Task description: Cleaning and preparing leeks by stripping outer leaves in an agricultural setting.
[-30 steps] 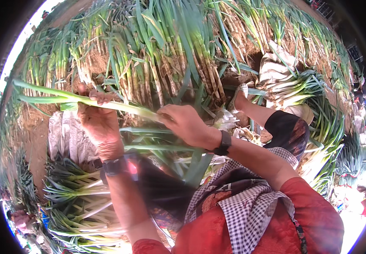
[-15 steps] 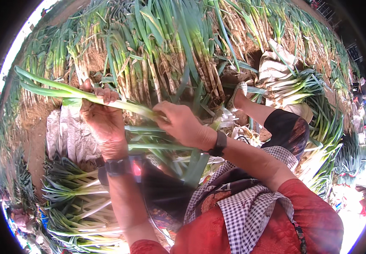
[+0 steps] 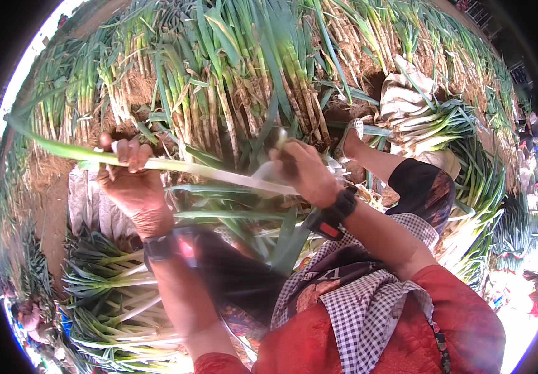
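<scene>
My left hand is closed around a long leek, held nearly level, its green leaves out to the left and its smooth white shaft to the right. My right hand is by the white end, fingers bent together, with a pale, motion-smeared strip of leek skin poking out of the grip. Whether those fingers also touch the shaft, I cannot tell. A dark band circles my left wrist; another dark band with a small device is on my right.
Unpeeled leeks with brown, earthy lower ends stand packed ahead. Cleaned white leeks lie piled at the lower left, and another bundle rests at the right. A pale sack and loose green leaves lie near my hands.
My right hand has moved right along the leek and its wrist has turned. More white shaft shows between the hands. My left hand has shifted slightly left with the leek.
</scene>
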